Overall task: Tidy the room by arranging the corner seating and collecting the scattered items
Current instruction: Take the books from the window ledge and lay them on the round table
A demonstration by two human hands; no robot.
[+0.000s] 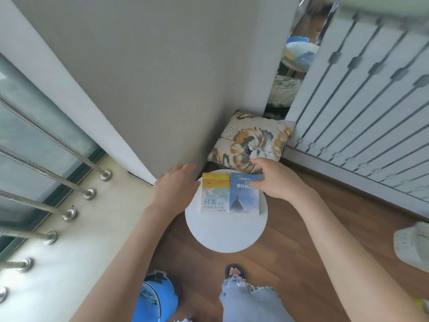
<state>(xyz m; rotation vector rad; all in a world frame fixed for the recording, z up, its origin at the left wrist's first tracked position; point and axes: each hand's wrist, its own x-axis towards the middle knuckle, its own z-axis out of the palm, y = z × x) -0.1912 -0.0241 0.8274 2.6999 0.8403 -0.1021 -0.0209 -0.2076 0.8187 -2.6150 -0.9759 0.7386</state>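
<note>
Two paperbacks, a yellow-covered book (214, 194) and a blue-covered book (243, 201), lay side by side on the round white stool (225, 233). The right hand (276, 180) pinched the blue one's far corner, and the left hand (174, 187) hovered relaxed and empty beside the yellow. I judged this the collecting step; next I'd stack them squarely.

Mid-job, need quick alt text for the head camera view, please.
The right hand pinches the far corner of a blue book lying beside a yellow book on a round white stool, while the left hand hovers open by the yellow book. A floral cushion sits in the corner behind.
</note>
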